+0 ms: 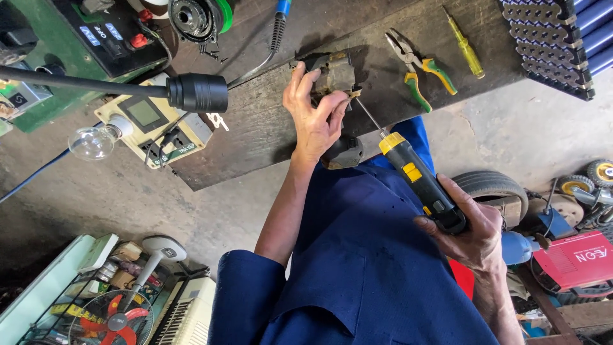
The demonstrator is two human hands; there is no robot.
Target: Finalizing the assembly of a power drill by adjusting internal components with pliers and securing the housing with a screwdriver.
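My left hand [315, 114] grips a dark, worn power-tool body [334, 73] at the edge of a dark wooden workbench [268, 128]; a black part of the tool body [345, 153] sticks out below my palm. My right hand [469, 230] holds a black and yellow electric screwdriver [418, 179]. Its thin shaft [367, 114] reaches up-left, and the tip meets the tool body beside my left fingers. Blue sleeves cover both upper arms.
Green-handled pliers [418, 67] and a yellow tester screwdriver [465, 45] lie on the bench. A meter box [153, 124] with a bulb [96, 140], a black lamp head [198, 92], and blue battery cells [555, 38] sit nearby. A small tyre [495, 185] and red welder [578, 259] rest on the floor.
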